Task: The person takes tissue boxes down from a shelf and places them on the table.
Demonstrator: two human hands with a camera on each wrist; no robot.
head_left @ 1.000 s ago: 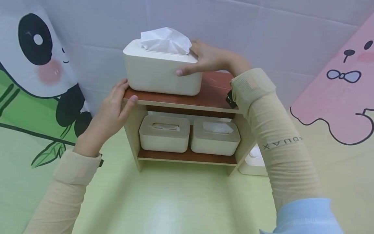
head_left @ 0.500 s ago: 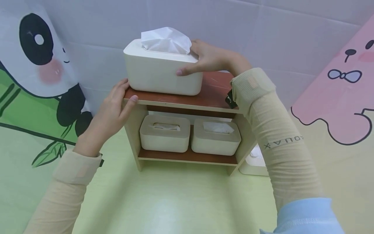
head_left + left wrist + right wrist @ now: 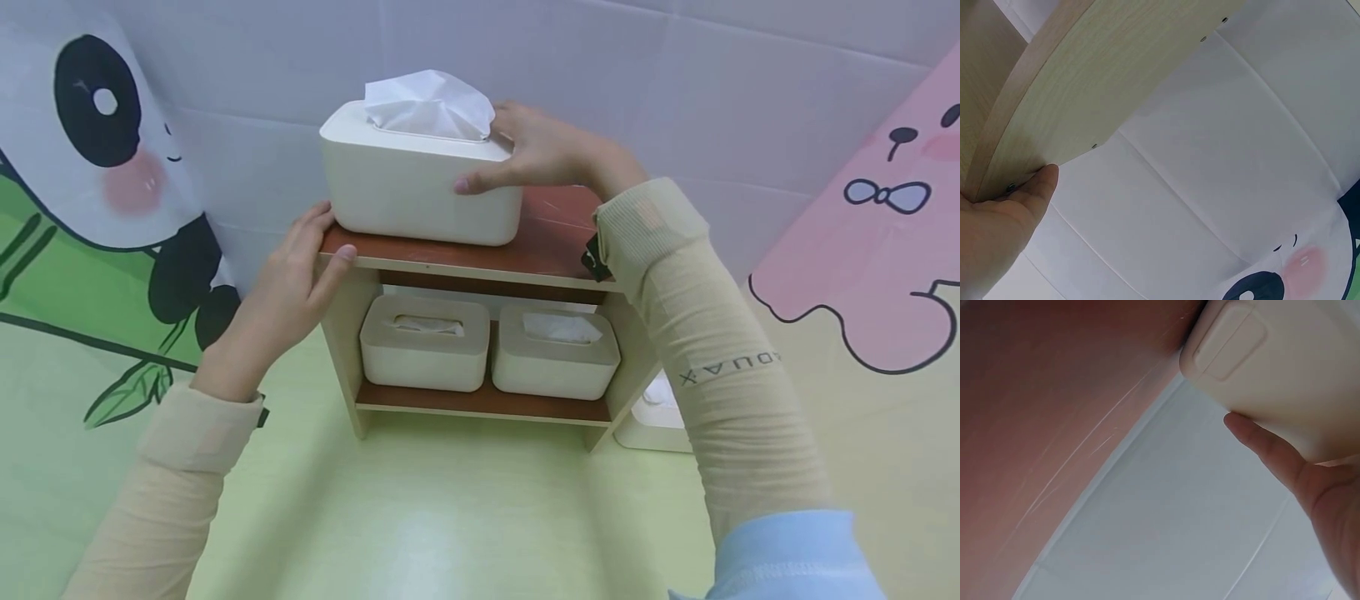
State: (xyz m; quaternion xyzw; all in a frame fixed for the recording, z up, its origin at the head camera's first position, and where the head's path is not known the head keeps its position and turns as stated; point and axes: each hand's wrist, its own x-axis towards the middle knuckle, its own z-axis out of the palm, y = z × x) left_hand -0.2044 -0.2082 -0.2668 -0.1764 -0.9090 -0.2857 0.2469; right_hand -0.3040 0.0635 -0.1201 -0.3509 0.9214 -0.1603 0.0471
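A cream tissue box point(image 3: 420, 192) with a white tissue standing out of its slot sits on the red-brown top of a small wooden shelf point(image 3: 555, 242), toward the left end. My right hand point(image 3: 551, 150) grips the box at its right end, thumb across the front face and fingers round the back. In the right wrist view a digit lies along the pale box point(image 3: 1297, 369), over the shelf top. My left hand point(image 3: 273, 292) holds the shelf's front left corner, thumb at the front edge and fingers along the left side. The left wrist view shows that side panel point(image 3: 1104, 75) from outside.
On the lower shelf board stand two more tissue boxes, one left point(image 3: 423, 358) and one right point(image 3: 555, 367). Another white tissue box point(image 3: 652, 421) is partly hidden behind the right sleeve. A pale cloth point(image 3: 712, 100) with cartoon animals hangs behind the shelf.
Both hands and the box keep their places on the shelf. Only a very slight shift of the whole head view shows.
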